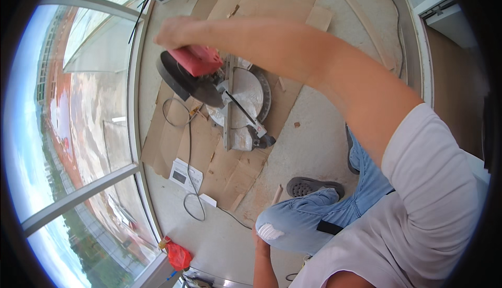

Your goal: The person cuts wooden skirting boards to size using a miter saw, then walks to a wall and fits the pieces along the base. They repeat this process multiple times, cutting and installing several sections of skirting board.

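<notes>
My right arm stretches across the view. At its end, my right hand point(175, 31) is closed at the top of a miter saw point(196, 60), with the grip itself covered by the hand. The saw has a red motor housing, a dark round blade guard and a round silver base with a fence bar across it. Its head is tilted up and to the left of the base. Down by my bent knee, my left hand point(261, 242) rests against the jeans, its fingers mostly hidden.
Flattened cardboard point(225, 178) lies under the saw. A dark cable point(190, 149) loops over it, near a white printed box panel point(185, 175). A thin wood strip point(277, 194) is beside my shoe point(314, 187). Framed windows point(83, 194) line the left, with a red bag point(179, 256) below.
</notes>
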The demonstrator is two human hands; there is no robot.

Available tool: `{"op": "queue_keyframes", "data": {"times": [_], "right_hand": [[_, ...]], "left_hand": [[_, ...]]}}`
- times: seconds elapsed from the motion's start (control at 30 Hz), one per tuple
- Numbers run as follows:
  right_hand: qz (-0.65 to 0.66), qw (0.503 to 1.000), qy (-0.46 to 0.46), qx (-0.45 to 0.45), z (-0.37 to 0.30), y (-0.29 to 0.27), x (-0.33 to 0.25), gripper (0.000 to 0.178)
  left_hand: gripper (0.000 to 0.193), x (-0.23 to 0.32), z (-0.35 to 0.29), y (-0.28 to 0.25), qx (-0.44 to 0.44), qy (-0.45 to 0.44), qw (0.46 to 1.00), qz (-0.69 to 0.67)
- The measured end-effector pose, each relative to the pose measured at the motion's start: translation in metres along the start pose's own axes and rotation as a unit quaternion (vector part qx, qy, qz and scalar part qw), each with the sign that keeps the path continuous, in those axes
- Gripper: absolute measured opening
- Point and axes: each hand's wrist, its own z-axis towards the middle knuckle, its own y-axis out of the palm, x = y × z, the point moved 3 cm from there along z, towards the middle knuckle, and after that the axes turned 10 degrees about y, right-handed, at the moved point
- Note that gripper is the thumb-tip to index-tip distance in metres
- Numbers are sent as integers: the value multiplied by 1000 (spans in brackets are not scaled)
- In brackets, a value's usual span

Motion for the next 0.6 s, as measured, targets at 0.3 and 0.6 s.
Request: {"op": "queue_keyframes", "data": {"times": [0.3, 0.6], "right_hand": [[-211, 971, -38, -107, -113, -78, 62, 46], [-241, 810, 534, 26, -614, -333, 357, 17]], "left_hand": [[26, 128, -54, -332, 31, -184, 978, 93], [32, 525, 98, -534, 65, -15, 900, -430]]}}
